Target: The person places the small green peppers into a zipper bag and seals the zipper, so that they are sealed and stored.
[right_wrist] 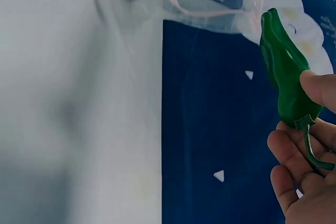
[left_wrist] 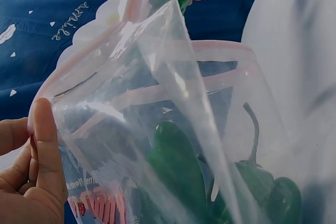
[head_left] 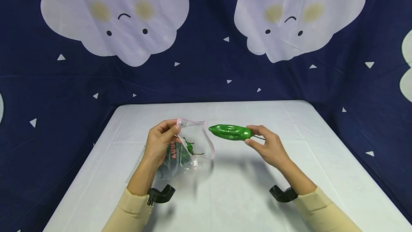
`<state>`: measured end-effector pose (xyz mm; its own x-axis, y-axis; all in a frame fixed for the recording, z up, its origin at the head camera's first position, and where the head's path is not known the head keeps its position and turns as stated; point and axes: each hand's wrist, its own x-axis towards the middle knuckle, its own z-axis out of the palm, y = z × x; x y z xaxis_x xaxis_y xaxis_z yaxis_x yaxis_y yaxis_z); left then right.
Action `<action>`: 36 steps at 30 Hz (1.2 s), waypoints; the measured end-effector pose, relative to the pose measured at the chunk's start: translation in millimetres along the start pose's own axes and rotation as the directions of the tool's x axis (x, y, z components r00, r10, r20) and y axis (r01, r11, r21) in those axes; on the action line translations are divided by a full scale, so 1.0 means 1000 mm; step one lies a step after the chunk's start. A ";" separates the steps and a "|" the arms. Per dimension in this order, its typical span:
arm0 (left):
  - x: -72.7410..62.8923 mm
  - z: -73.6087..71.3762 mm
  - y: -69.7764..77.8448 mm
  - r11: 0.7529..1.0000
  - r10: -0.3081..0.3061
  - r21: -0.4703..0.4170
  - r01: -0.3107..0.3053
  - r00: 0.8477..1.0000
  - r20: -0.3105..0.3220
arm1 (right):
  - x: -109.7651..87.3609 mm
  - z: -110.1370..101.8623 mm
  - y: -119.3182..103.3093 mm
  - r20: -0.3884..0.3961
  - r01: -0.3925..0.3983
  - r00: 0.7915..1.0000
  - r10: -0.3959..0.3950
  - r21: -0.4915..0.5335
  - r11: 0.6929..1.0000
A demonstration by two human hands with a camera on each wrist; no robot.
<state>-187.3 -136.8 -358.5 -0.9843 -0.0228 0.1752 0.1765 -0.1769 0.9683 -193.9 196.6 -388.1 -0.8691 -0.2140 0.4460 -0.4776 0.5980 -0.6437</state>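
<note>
My left hand (head_left: 160, 142) pinches the pink-edged rim of a clear zip bag (head_left: 183, 165), whose mouth gapes toward the right. Inside the bag lie several green peppers (left_wrist: 178, 166), one with its long stem (left_wrist: 254, 129) pointing up. Reddish lettering shows on the bag's side. With thumb and fingers, my right hand (head_left: 268, 146) grips another green pepper (head_left: 230, 132) at its stem end. That pepper is held level above the table, its tip toward the bag's mouth and a small distance from the rim in the head view.
A white-covered table (head_left: 238, 203) spreads beneath both hands. Behind it hangs a dark blue cloth (head_left: 206, 78) printed with clouds and small triangles. Each wrist wears a black camera mount, the left one (head_left: 161, 194) and the right one (head_left: 283, 194).
</note>
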 end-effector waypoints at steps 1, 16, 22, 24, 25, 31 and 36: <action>0.000 0.000 0.000 1.000 0.000 0.000 0.000 1.000 0.000 | 0.000 0.001 -0.002 0.004 0.019 1.000 -0.019 -0.007 1.000; 0.000 0.000 0.001 1.000 -0.015 0.002 0.015 1.000 -0.013 | 0.001 0.026 -0.032 0.101 0.173 0.981 -0.167 -0.051 0.984; 0.001 0.000 0.001 1.000 -0.012 0.006 0.012 1.000 -0.008 | 0.004 0.034 -0.042 0.130 0.188 0.975 -0.181 -0.043 0.981; 0.001 0.000 0.002 1.000 -0.011 0.003 0.011 1.000 -0.009 | 0.006 0.037 -0.046 0.143 0.195 0.972 -0.187 -0.046 0.980; 0.000 0.000 0.002 1.000 -0.012 0.002 0.012 1.000 -0.009 | 0.007 0.039 -0.048 0.149 0.201 0.970 -0.193 -0.045 0.978; 0.001 0.000 0.003 1.000 -0.021 -0.007 0.021 1.000 -0.013 | 0.013 0.050 -0.057 0.161 0.255 0.957 -0.241 -0.072 0.964; 0.001 0.000 0.004 1.000 -0.023 -0.003 0.023 1.000 -0.015 | 0.018 0.058 -0.064 0.178 0.275 0.950 -0.256 -0.090 0.957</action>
<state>-187.2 -137.2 -354.9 -0.9881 -0.0331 0.1500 0.1535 -0.1801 0.9716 -186.7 109.7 -374.5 -0.7264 -0.4937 0.4781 -0.6844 0.5829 -0.4380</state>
